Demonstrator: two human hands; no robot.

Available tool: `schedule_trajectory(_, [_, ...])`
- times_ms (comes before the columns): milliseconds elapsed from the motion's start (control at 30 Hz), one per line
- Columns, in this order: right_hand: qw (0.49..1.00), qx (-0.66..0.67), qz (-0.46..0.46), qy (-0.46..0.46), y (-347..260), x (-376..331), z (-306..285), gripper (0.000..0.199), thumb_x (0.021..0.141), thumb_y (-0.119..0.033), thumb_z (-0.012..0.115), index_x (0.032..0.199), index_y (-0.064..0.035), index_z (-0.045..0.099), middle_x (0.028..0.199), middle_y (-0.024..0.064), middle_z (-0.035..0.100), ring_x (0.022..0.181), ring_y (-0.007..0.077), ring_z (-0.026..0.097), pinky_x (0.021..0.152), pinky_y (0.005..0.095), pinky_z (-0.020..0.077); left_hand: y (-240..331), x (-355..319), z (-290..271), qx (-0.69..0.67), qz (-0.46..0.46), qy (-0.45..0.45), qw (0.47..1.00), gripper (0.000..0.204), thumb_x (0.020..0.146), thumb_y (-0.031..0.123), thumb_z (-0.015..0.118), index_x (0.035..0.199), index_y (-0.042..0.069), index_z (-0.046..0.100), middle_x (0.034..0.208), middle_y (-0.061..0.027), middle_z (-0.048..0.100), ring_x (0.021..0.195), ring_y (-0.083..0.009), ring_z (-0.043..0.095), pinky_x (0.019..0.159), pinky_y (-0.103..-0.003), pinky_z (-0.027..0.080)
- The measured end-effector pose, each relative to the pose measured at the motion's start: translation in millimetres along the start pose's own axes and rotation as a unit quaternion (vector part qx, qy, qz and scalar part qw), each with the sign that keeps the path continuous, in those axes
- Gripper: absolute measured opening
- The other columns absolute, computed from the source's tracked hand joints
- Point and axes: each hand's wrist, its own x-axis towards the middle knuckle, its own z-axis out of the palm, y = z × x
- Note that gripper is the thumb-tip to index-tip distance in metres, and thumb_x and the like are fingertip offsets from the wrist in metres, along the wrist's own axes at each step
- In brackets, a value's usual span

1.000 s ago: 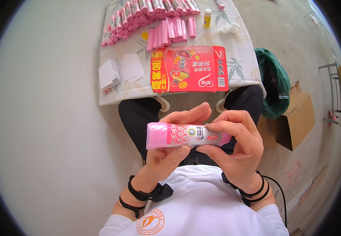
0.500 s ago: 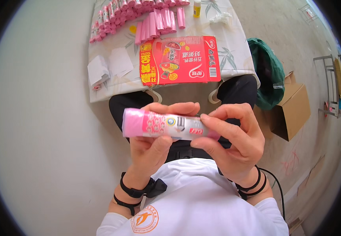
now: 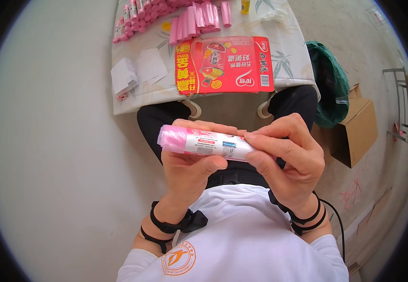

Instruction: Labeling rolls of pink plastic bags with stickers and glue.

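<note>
A roll of pink plastic bags [image 3: 172,139] with a printed white and pink paper label [image 3: 213,144] around it lies across both hands above my lap, tilted slightly down to the right. My left hand [image 3: 185,171] holds it from below and behind, its fingers along the far side and the thumb near the front edge. My right hand [image 3: 295,152] grips the roll's right end between thumb and fingers, covering that end. At the left of the table is a stack of white paper slips [image 3: 125,77], beside loose slips [image 3: 151,66].
A flattened red carton [image 3: 234,66] lies on the table's near part. Behind it are plain pink rolls [image 3: 197,21], a heap of labelled rolls [image 3: 140,14] and a small yellow tube [image 3: 245,6]. Right of the table stand a green bag [image 3: 328,84] and an open cardboard box [image 3: 357,127].
The roll has been turned about its length, so a different side of the label with small print faces up. My right fingers have closed further over its right end.
</note>
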Motion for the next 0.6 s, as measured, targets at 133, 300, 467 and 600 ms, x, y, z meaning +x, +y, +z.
schedule_trajectory(133, [0.999, 0.017, 0.045, -0.007, 1.1, -2.8, 0.4, 0.022, 0.069, -0.005, 0.080, 0.089, -0.0035, 0.073, 0.078, 0.0057, 0.063, 0.067, 0.0155, 0.053, 0.056, 0.0263, 0.0399, -4.9, -1.1, -6.5, 0.008, 0.009, -0.004, 1.000, 0.039, 0.076, 0.007, 0.079, 0.100, 0.001, 0.048, 0.105, -0.0224, 0.064, 0.098, -0.0291, 0.066, 0.082, -0.036, 0.058])
schedule_trajectory(300, [0.999, 0.046, 0.024, 0.015, -0.2, 4.3, 8.4, 0.019, 0.072, -0.002, 0.077, 0.091, -0.0018, 0.072, 0.080, 0.0078, 0.062, 0.067, 0.0156, 0.054, 0.056, 0.0263, 0.0414, -0.7, 0.6, -0.7, -0.010, 0.019, 0.013, 1.000, 0.040, 0.075, 0.006, 0.080, 0.099, 0.002, 0.049, 0.104, -0.0188, 0.065, 0.095, -0.0256, 0.067, 0.078, -0.031, 0.058])
schedule_trajectory(467, [1.000, 0.025, 0.000, 0.001, 3.8, -0.9, 7.5, 0.020, 0.073, 0.001, 0.076, 0.092, -0.0009, 0.071, 0.082, 0.0087, 0.062, 0.066, 0.0158, 0.053, 0.054, 0.0253, 0.0411, -0.4, -2.9, 1.5, 0.030, -0.034, 0.070, 0.996, 0.039, 0.073, 0.003, 0.081, 0.097, 0.003, 0.050, 0.096, -0.0081, 0.062, 0.087, -0.0147, 0.065, 0.074, -0.026, 0.056])
schedule_trajectory(600, [1.000, 0.012, 0.009, 0.004, 4.8, -1.7, 8.0, 0.017, 0.075, 0.002, 0.074, 0.092, -0.0005, 0.071, 0.082, 0.0086, 0.063, 0.063, 0.0135, 0.052, 0.051, 0.0233, 0.0393, -3.4, -5.1, -1.5, 0.060, -0.018, 0.060, 0.996, 0.040, 0.073, 0.003, 0.082, 0.098, 0.003, 0.050, 0.094, -0.0057, 0.059, 0.084, -0.0110, 0.062, 0.073, -0.025, 0.055])
